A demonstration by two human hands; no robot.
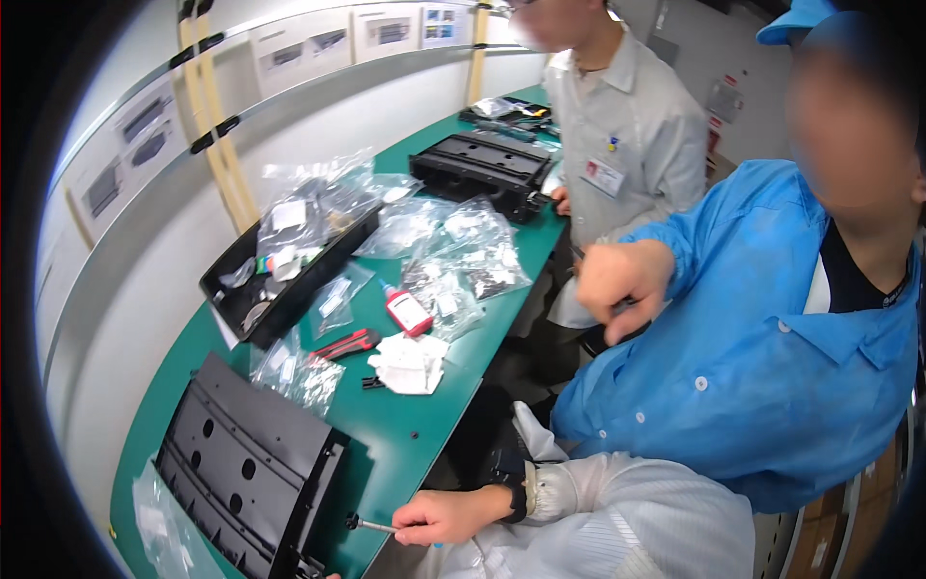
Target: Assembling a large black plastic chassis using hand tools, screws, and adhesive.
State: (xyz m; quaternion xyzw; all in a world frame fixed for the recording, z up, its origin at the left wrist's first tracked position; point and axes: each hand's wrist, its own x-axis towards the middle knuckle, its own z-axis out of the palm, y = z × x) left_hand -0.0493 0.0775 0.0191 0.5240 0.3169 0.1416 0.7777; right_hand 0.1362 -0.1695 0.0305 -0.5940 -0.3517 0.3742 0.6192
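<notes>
My right hand [449,516], in a white sleeve with a black band at the wrist, pinches a slim metal rod with a dark round end [372,524] at the table's front edge. Its exact kind is not clear. Just left of it lies a large black panel-like housing [249,454] with oval holes and ribs. Of my left hand, only what seems a fingertip [334,576] shows at the lower edge, by the housing's corner; its other fingers are out of the picture.
On the green table [386,434] lie a red-and-black utility knife [347,344], a red bottle [408,311], a white cloth [408,364], clear bags [444,236] and a black bin [289,299]. Farther stands another black housing [482,169]. Two people, in blue [714,318] and white [632,125], stand at right.
</notes>
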